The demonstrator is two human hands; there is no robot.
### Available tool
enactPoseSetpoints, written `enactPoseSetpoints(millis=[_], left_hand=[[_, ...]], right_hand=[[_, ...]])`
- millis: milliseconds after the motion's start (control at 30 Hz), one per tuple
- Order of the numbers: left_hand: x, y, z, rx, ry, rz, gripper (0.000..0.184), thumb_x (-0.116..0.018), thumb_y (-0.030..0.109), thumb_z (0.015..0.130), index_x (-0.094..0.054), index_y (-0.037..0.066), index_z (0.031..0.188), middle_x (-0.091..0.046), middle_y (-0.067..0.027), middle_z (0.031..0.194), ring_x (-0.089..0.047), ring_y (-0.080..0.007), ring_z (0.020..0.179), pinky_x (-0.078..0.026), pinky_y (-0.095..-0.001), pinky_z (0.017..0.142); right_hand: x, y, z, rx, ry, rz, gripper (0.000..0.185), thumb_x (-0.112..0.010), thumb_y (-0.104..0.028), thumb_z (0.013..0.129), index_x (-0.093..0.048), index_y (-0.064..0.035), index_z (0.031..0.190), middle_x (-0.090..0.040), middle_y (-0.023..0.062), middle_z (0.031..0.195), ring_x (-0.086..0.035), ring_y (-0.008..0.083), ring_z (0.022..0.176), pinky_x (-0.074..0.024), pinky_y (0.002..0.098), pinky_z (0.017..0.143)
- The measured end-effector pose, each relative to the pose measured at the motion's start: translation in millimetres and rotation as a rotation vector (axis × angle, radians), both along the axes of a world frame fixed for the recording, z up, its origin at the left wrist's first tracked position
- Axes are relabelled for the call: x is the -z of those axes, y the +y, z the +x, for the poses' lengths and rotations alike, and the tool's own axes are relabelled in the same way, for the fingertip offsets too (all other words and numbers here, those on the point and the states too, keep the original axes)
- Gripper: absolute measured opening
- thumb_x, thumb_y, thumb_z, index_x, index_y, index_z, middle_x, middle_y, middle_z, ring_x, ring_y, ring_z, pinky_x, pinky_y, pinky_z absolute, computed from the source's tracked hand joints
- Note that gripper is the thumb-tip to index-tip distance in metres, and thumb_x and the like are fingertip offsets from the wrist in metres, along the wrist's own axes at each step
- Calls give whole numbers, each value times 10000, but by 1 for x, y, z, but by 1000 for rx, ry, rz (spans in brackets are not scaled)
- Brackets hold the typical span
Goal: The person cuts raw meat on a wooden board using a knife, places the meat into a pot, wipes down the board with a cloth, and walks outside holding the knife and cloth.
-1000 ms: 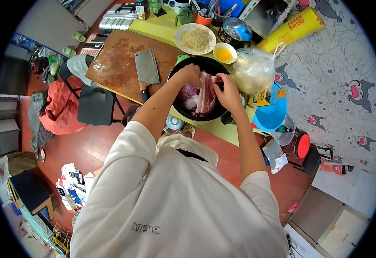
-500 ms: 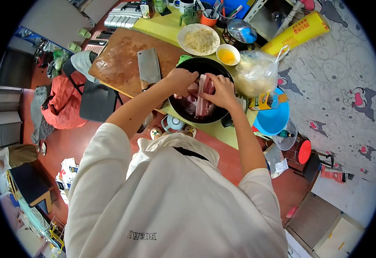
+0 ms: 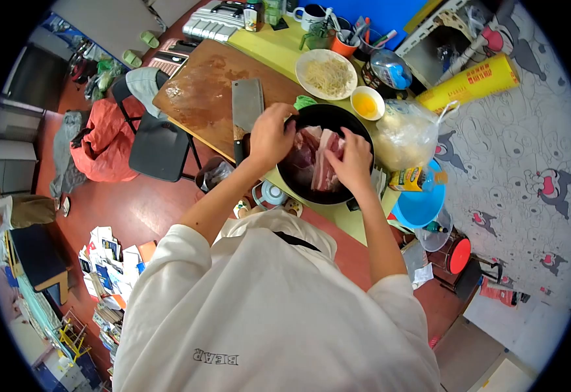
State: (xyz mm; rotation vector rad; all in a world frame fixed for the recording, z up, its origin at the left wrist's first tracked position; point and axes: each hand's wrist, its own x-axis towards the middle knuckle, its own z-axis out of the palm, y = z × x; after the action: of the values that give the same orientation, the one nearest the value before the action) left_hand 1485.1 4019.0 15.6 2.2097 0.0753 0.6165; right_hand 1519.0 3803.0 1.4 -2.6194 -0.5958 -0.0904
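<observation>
A black pot (image 3: 368,176) stands at the near edge of the table with raw meat inside. My left hand (image 3: 273,136) is at the pot's left rim, its fingers curled over the edge. Inside the pot, my right hand (image 3: 352,159) grips a strip of pork belly (image 3: 324,173), thumb on one side and fingers on the other. More raw meat (image 3: 303,145) lies to the left of that strip. A cleaver (image 3: 247,103) rests on the wooden cutting board (image 3: 197,98), just left of my left hand.
Behind the pot are a plate of bean sprouts (image 3: 326,73) and a bowl of beaten egg (image 3: 367,103). A tied plastic bag (image 3: 406,137), a yellow-labelled bottle (image 3: 413,179) and a blue basin (image 3: 419,206) are to the right. A black folding chair (image 3: 159,149) stands left of the table.
My left hand has moved from the meat inside the pot to its left rim. My right hand stays on the pork belly strip. The view has shifted slightly.
</observation>
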Motion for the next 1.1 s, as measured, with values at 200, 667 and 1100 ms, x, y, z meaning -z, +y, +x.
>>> enactPoseSetpoints(millis=[200, 667, 1100], left_hand=[[54, 60, 49, 159, 181, -62, 313, -575, 7, 697, -723, 85, 962, -697, -85, 1030, -623, -306, 988, -482, -397, 890], [108, 60, 108, 338, 108, 565, 274, -667, 203, 737, -676, 189, 1011, -624, -31, 965, -551, -242, 1018, -466, -380, 858], [-72, 124, -1, -79, 107, -540, 355, -471, 308, 1030, -625, 15, 1158, -635, -23, 956, -569, -95, 838, -474, -259, 729]], right_hand=[[-25, -26, -38, 22, 22, 328, 431, -673, -147, 851, -541, -39, 1248, -555, 168, 1192, -505, 345, 1106, -402, 425, 963], [-54, -44, -134, 377, 345, 525, 354, -601, -113, 940, -533, -6, 1271, -587, 107, 1223, -569, 182, 1102, -468, 303, 900], [-65, 50, -101, 28, 522, 921, 319, -595, -81, 931, -552, -48, 1246, -598, 105, 1145, -607, 162, 970, -504, 299, 833]])
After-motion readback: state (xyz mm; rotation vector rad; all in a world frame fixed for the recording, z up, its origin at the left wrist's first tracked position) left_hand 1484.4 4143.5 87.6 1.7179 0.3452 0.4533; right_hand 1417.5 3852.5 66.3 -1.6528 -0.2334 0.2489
